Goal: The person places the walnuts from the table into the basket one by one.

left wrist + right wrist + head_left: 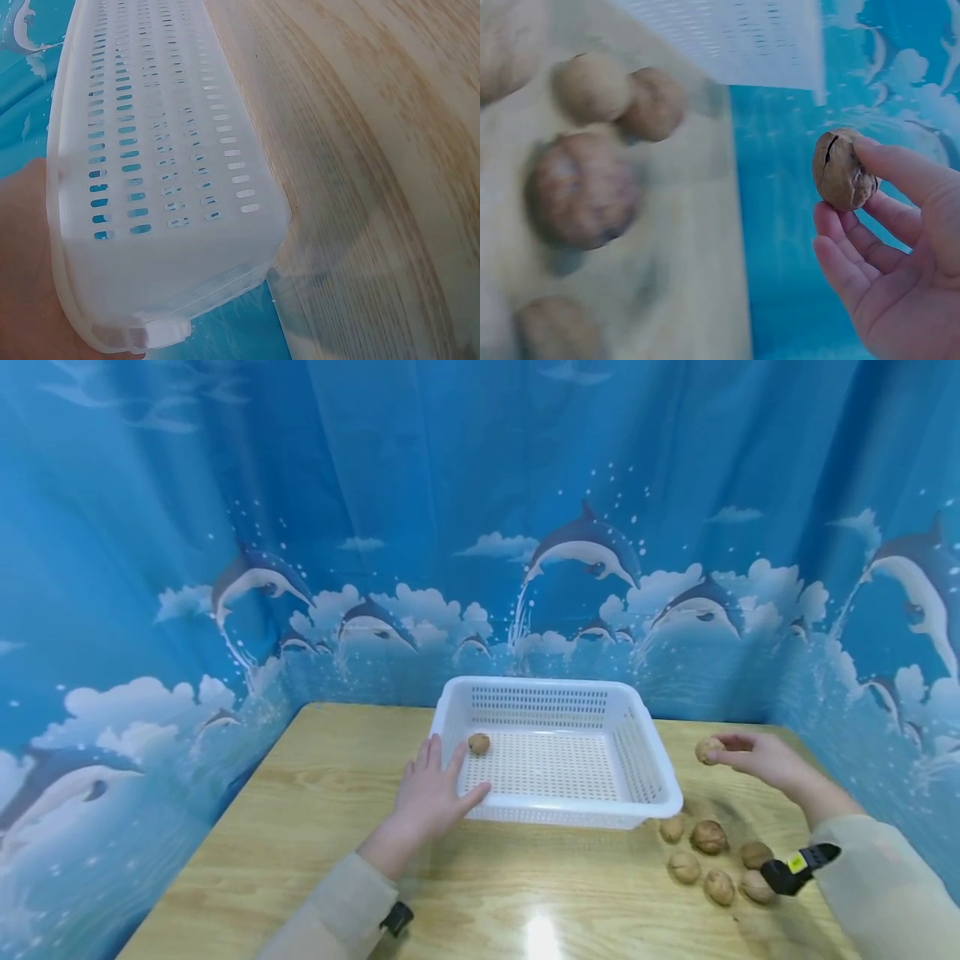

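A white plastic basket (555, 806) with slotted walls stands on the table, one walnut (478, 743) lying inside near its left wall. My left hand (431, 789) rests on the basket's left front corner, fingers spread and thumb reaching over the front rim. In the left wrist view only part of that hand (26, 262) shows beside the basket wall (165, 150). To the right of the basket, my right hand (765, 764) pinches a walnut (708, 750) above the table. Up close, that walnut (841, 171) has a dark crack in its shell, between thumb and fingers.
Several loose walnuts (708, 837) lie on the wooden table (300, 860) at the right, below the right hand and near the basket's front right corner. A blue dolphin-print curtain (450, 527) hangs around the back and sides of the table.
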Demonstrator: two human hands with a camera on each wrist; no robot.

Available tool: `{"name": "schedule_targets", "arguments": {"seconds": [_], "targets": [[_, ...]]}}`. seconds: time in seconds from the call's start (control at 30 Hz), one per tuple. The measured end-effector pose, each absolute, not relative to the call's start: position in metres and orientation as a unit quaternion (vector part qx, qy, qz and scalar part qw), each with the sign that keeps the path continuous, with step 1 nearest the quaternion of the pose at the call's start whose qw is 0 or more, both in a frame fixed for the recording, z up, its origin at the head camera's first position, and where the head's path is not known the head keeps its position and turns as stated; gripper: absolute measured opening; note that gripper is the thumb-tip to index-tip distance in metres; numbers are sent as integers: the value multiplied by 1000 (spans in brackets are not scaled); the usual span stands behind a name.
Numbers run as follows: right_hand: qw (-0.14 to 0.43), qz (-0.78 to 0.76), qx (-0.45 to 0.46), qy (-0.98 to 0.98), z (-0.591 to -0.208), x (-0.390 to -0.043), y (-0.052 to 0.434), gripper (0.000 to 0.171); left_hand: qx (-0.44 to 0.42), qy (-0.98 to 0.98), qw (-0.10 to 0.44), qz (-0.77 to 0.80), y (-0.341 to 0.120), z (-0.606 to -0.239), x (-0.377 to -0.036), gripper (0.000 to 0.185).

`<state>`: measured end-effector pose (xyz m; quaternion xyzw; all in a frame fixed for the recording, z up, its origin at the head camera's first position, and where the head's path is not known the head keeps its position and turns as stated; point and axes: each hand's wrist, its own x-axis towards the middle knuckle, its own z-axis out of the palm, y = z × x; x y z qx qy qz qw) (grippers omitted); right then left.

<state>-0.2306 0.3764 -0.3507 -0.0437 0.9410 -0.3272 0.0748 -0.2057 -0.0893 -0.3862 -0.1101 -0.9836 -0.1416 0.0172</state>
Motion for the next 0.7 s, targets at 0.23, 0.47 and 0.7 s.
{"name": "schedule_targets", "arguments": {"seconds": [0.23, 0.47, 0.7], "targets": [[65, -336, -44, 939, -311, -239, 368, 79, -112, -983, 23, -140, -89, -388, -206, 82], [63, -337, -40, 938, -289, -248, 356, 82, -112, -984, 24, -138, -90, -387, -206, 82], [79, -348, -34, 934, -290, -261, 338, 87, -111, -983, 24, -142, -89, -387, -205, 81]]}}
